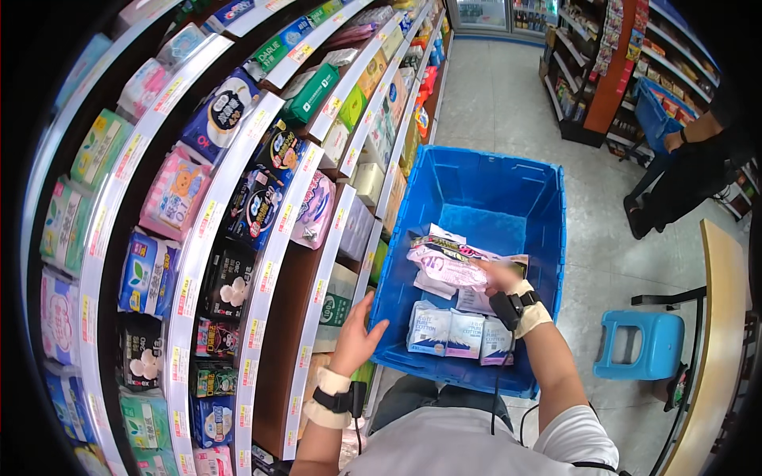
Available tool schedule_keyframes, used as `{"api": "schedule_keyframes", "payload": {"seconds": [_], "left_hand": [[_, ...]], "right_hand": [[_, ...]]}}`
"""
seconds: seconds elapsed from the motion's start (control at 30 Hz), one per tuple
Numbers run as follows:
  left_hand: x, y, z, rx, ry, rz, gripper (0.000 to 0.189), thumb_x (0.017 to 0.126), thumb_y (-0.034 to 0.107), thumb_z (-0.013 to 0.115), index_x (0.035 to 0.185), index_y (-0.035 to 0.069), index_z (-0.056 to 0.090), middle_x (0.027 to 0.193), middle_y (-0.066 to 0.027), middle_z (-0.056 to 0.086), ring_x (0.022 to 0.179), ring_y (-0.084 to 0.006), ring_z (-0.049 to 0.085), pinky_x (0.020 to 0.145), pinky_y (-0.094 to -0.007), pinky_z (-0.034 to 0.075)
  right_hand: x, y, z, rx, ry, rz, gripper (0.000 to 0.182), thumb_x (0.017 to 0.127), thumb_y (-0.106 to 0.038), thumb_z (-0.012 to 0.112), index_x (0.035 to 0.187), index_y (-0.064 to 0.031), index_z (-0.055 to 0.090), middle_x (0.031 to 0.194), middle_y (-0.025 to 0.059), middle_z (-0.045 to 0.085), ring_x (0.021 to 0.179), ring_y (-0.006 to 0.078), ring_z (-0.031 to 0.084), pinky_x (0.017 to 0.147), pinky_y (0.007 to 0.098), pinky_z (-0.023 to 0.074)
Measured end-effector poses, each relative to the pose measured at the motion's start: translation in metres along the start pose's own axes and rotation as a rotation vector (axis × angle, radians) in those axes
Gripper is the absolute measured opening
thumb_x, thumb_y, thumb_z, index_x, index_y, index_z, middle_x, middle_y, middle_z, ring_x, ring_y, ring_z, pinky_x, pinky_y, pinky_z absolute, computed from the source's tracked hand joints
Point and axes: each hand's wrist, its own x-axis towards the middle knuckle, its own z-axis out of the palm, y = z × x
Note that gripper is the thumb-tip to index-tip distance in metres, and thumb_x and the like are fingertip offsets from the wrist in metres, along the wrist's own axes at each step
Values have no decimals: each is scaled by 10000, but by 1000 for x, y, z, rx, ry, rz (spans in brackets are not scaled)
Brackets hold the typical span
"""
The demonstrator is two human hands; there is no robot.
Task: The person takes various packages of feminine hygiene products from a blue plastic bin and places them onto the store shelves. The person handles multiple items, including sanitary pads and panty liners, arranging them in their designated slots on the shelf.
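Observation:
In front of me stands a deep blue plastic tote (485, 153) on the floor. Inside it, my right hand (506, 275) grips the right end of a pink plastic-wrapped pack (443, 265); part of this hand is blurred. Under and behind that pack, other pale packs partly show. Along the tote's near side, white-and-blue sanitary pad packs (464, 334) sit in a row. My left hand (356, 339) is beside the tote's left wall, fingers apart and holding nothing. Close to it on the shelf is a similar pink pack (315, 209).
Shelves of packaged sanitary pads (149, 273) run along my left, price strips (253, 333) on their edges. To the right are a blue plastic stool (640, 345) and a wooden tabletop edge (708, 357). Another person (684, 184) stands farther right by a blue basket (658, 113).

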Motion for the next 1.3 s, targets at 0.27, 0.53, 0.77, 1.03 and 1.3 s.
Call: {"api": "schedule_keyframes", "payload": {"seconds": [0.27,0.53,0.77,1.03,1.3], "left_hand": [[-4,14,-7,-134,212,188,893,663,45,638,1346,62,63,1341,-235,178,1177,-333,327,951,-392,292],[-63,-2,-58,195,190,402,511,592,69,657,1077,100,499,1095,-36,542,1157,-258,390,1020,-474,131],[-103,-43,-67,-55,310,268,382,624,132,697,966,57,546,957,-105,568,981,-273,505,993,-483,203],[-124,-54,-89,-561,155,1,326,738,76,634,1027,-10,510,907,-62,588,809,-105,537,729,-245,436],[-133,-44,-102,-631,148,-39,287,757,75,612,1009,-18,511,873,-48,593,776,-89,540,712,-232,437]], "right_hand": [[-89,6,86,-104,-157,19,283,814,-216,553,997,0,552,849,72,630,694,134,624,590,238,517],[-105,50,123,-579,-183,90,372,837,-422,476,807,-70,593,533,-29,509,383,32,399,338,173,290],[-133,57,160,-602,-287,-3,535,850,-547,322,887,-65,551,658,47,574,453,75,415,372,211,322],[-153,67,193,-594,-485,-53,553,858,-520,330,1019,-19,499,813,142,609,534,84,489,430,201,419],[-148,74,209,-870,-325,-95,524,838,-484,431,943,17,543,680,83,623,454,64,462,390,201,381]]}}
